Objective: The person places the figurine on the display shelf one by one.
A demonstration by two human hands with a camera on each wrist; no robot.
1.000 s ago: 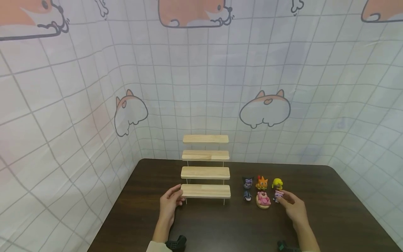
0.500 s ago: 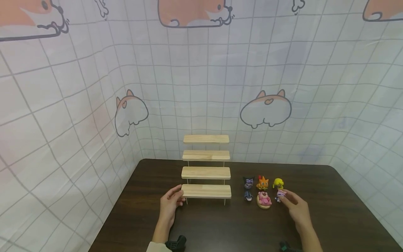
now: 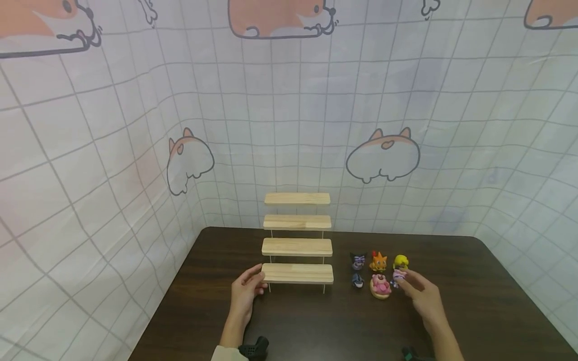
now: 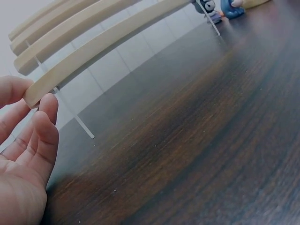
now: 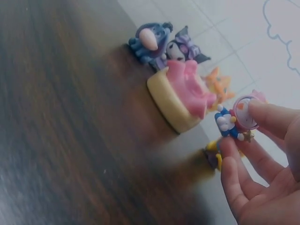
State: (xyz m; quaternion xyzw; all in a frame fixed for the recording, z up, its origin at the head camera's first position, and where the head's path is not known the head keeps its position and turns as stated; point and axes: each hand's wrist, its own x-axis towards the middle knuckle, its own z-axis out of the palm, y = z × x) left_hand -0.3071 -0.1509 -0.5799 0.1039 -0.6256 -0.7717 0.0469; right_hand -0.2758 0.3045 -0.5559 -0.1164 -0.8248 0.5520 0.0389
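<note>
On the left, my left hand (image 3: 243, 296) grips the left end of the lowest board of a four-tier wooden display stand (image 3: 297, 273); in the left wrist view the thumb is above and fingers are below the board (image 4: 108, 49). My right hand (image 3: 424, 296) pinches a small figurine (image 5: 229, 119) with a white face, pink top, blue-and-white body and a gold star. Whether it touches the table is unclear. Beside it are a pink bear figurine on a cream base (image 3: 380, 287) and a yellow-haired figurine (image 3: 400, 261), partly hidden behind it.
An orange figurine (image 3: 378, 262), a black-and-purple figurine (image 3: 358, 260) and a blue donkey figurine (image 3: 357, 280) stand right of the display stand on the dark wood table (image 3: 316, 326). A gridded cloth with cartoon dogs (image 3: 311, 100) encloses the back and sides.
The pinched figurine has shifted and tilted slightly in my right hand, now a little further left. My left hand keeps its grip on the board. The head view has drifted slightly.
</note>
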